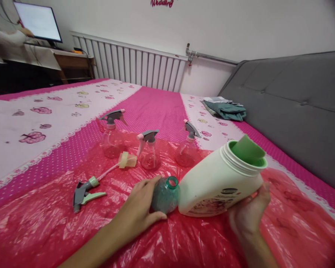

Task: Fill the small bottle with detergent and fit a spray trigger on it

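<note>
My left hand (143,203) is wrapped round a green see-through bottle (165,196) with an open neck. In my right hand (249,212) is a large white detergent bottle (212,186), tilted to the right, its lower edge on the red plastic sheet. A green spout (247,149) shows in its uncapped mouth. To the left lies a loose grey and green trigger sprayer (83,193), its tube running to a pale yellow cap-like piece (127,160). Behind stand three clear spray bottles with grey and pink heads: left (111,141), middle (150,154) and right (186,150).
The red plastic sheet (44,230) covers part of a pink patterned bed (162,104). Folded clothes (226,109) lie by the grey headboard (296,89). A radiator (134,61) runs along the wall. At back left, another person's arm (8,37) reaches toward a monitor (39,20).
</note>
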Motion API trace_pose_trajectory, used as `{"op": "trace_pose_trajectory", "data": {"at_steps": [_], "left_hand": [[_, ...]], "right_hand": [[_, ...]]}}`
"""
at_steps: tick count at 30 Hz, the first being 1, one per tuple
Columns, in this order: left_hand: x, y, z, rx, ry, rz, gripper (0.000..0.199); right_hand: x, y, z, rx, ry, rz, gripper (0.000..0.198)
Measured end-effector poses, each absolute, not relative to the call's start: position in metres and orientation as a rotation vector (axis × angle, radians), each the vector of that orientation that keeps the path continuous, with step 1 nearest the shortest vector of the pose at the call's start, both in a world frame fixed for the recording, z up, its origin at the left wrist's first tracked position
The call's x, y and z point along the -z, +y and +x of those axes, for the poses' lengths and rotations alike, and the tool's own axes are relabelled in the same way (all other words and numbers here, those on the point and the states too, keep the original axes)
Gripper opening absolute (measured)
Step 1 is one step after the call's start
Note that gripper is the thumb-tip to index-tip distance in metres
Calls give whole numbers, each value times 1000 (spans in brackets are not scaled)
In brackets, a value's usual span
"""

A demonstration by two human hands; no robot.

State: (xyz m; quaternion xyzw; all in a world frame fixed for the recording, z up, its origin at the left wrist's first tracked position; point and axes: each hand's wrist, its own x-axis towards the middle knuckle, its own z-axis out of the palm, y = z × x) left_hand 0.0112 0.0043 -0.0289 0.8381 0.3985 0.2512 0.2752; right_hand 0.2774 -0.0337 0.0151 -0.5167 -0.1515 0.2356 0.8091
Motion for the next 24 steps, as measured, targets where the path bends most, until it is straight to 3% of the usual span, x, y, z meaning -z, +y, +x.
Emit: {"op": "trace_pose_trajectory", "data": {"at_steps": [6, 15, 22, 24], "left_hand": [[18, 3, 12, -599, 1088, 2229, 91], [12, 1, 14, -614, 1078, 2176, 88], [22, 5, 14, -683, 1041, 2167, 87], [26, 5, 14, -706, 1034, 2180, 89]], "right_hand": [[-19, -35, 286, -582, -276, -1110, 96], [-42, -36, 281, -418, -402, -1096, 74], [-72, -41, 301, -120, -572, -1169, 105], [-68, -48, 316, -163, -631, -1314, 106]]}}
